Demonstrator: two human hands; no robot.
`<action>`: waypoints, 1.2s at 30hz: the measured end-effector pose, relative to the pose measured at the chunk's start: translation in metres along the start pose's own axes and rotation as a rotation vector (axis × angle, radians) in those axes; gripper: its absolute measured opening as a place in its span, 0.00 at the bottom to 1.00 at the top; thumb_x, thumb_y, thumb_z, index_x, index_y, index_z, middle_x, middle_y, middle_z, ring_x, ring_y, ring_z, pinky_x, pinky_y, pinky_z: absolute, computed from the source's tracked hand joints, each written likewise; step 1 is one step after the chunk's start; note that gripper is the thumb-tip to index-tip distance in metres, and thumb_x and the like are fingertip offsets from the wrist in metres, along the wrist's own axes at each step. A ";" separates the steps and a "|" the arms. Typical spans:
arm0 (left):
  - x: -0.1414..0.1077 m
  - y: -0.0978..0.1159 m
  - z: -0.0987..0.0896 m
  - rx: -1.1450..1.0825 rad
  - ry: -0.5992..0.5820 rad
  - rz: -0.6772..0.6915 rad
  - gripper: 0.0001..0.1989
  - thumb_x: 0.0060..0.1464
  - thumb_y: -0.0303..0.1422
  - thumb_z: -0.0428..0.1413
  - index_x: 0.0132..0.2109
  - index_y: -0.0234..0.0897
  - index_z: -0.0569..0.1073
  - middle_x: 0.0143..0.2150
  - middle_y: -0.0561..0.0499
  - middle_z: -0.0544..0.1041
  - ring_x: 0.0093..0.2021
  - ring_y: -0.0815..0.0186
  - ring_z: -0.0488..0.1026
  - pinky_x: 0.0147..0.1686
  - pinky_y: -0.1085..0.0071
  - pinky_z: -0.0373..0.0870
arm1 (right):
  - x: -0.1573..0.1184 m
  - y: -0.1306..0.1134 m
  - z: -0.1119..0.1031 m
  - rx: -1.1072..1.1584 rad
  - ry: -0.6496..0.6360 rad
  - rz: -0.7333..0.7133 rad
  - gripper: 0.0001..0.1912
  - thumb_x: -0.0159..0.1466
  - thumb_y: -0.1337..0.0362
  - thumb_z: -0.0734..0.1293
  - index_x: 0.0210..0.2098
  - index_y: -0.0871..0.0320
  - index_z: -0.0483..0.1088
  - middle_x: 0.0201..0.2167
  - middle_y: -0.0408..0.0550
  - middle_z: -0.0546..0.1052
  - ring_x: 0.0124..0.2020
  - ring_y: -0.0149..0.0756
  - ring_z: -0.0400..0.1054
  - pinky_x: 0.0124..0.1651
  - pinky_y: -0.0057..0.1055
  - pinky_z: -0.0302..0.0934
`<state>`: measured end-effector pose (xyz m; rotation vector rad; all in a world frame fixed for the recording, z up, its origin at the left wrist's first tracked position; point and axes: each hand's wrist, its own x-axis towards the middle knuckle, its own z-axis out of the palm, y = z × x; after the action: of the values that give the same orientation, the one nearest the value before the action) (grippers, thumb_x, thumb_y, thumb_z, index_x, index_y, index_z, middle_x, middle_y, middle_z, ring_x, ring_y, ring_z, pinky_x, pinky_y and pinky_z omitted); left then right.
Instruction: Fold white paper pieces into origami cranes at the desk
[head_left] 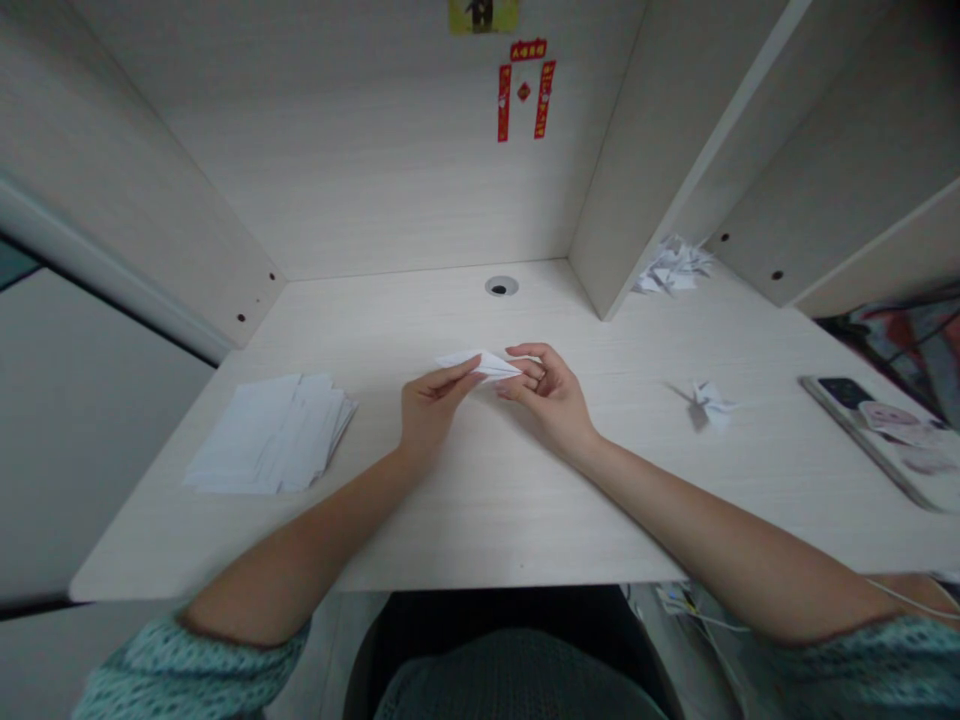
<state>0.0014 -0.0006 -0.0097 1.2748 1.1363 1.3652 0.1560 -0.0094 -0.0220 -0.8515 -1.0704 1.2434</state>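
Observation:
A small folded white paper point(491, 366), narrow and pointed at both ends, is held just above the middle of the desk. My left hand point(436, 400) pinches it between thumb and fingers near its centre. At the paper's right tip, my right hand point(553, 398) has its thumb and bent fingers closed around the point, with the index finger arched above. Part of the paper is hidden behind the fingers. To the left lies a stack of white paper sheets point(262, 435), slightly fanned. A finished-looking origami paper crane point(711, 403) sits right of my right hand.
A heap of folded white paper pieces point(673, 265) lies behind the upright divider point(637, 180) at the back right. Near the right edge is a phone point(885, 430). A round cable hole point(502, 286) is set in the desk point(480, 520) toward the back panel.

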 end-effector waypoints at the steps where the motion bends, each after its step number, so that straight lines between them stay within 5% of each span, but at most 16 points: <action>1: 0.000 0.000 0.000 0.008 -0.010 0.012 0.13 0.44 0.35 0.65 0.40 0.40 0.80 0.41 0.50 0.82 0.43 0.60 0.77 0.49 0.64 0.71 | 0.000 -0.001 -0.001 -0.030 -0.016 -0.013 0.19 0.49 0.60 0.75 0.41 0.52 0.73 0.32 0.42 0.79 0.30 0.30 0.71 0.37 0.29 0.65; 11: -0.002 0.001 0.001 0.024 -0.020 -0.034 0.12 0.43 0.35 0.65 0.39 0.42 0.81 0.41 0.50 0.81 0.44 0.60 0.78 0.50 0.63 0.71 | 0.004 0.001 -0.004 -0.148 0.077 0.036 0.09 0.50 0.59 0.75 0.32 0.51 0.80 0.32 0.45 0.82 0.34 0.36 0.74 0.43 0.36 0.66; 36: 0.001 0.003 -0.003 0.009 0.004 0.031 0.11 0.45 0.36 0.64 0.39 0.41 0.81 0.41 0.49 0.82 0.43 0.61 0.78 0.49 0.64 0.72 | 0.006 -0.006 -0.004 -0.062 0.124 0.103 0.13 0.45 0.58 0.77 0.30 0.55 0.80 0.28 0.45 0.81 0.28 0.33 0.73 0.39 0.33 0.68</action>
<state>-0.0013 -0.0001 -0.0065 1.3015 1.1307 1.3872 0.1622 -0.0042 -0.0165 -1.0294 -0.9800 1.2313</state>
